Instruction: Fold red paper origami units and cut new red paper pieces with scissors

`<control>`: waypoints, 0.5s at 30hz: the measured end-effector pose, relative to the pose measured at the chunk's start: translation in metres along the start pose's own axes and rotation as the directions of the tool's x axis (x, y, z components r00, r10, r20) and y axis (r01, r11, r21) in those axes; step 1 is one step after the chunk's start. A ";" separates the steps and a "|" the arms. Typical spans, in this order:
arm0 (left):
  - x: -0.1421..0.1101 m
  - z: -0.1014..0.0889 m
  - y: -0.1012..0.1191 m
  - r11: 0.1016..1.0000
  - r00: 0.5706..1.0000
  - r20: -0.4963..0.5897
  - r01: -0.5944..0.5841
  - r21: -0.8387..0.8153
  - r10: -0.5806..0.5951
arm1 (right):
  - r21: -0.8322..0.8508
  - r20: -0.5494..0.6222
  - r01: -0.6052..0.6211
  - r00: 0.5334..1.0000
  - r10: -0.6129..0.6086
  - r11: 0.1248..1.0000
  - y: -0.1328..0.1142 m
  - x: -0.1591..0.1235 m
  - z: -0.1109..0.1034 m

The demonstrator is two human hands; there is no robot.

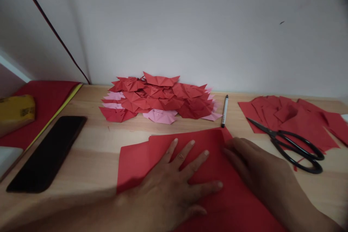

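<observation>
Red paper [225, 203] lies on the wooden table [95, 134], low in the middle of the view, beneath both hands; its near part runs out of the picture.

At the far left, a yellow package [20, 110] rests on a dark red sheet [49, 94] with a yellow strip [71, 96] along its right edge. Just below the package, the corner of a white object [9, 157] shows at the picture's border. Next comes a black phone [47, 154], lying flat and slanted, while a dark cable [51, 28] runs down the pale wall [190, 25] behind to the table's back edge.

Further right, near the wall, folded paper pieces [160, 94] are heaped in overlapping rows, mostly red with some pink. In front of them, the left hand [165, 185] presses flat on the red paper, fingers spread and gripping nothing. One layer of that paper sticks out on the left side.

Beyond the heap's right end stands off a white marker [225, 110], its black cap toward the person. Below it, the right hand [261, 166] touches the paper's right edge with bent fingers; in this dim blur I cannot tell whether they pinch it.

At the right, black scissors [273, 134] lie partly across loose red cut pieces [296, 116], blades slightly parted.
</observation>
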State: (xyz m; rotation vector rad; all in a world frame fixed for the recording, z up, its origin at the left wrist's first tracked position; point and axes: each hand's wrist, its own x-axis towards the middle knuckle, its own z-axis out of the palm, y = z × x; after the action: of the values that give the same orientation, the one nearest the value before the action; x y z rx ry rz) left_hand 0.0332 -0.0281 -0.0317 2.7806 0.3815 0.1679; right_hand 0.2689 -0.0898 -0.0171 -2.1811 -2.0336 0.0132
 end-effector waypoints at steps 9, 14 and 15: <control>0.001 -0.007 0.001 1.000 0.997 0.079 0.025 0.014 -0.026 | 0.055 -0.163 0.190 0.970 -0.179 0.980 -0.002 0.001 -0.004; 0.000 -0.006 0.001 1.000 0.998 0.055 0.012 0.018 -0.013 | 0.168 -0.145 0.313 0.946 -0.291 0.935 -0.005 0.000 -0.010; 0.001 -0.006 0.001 1.000 0.998 0.057 0.014 0.021 -0.015 | 0.177 -0.132 0.336 0.939 -0.316 0.925 -0.006 -0.001 -0.011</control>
State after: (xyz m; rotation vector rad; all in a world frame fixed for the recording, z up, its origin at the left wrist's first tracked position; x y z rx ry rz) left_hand 0.0330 -0.0271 -0.0259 2.7953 0.3912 0.0815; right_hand 0.2645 -0.0917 -0.0058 -1.6723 -2.2064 0.0608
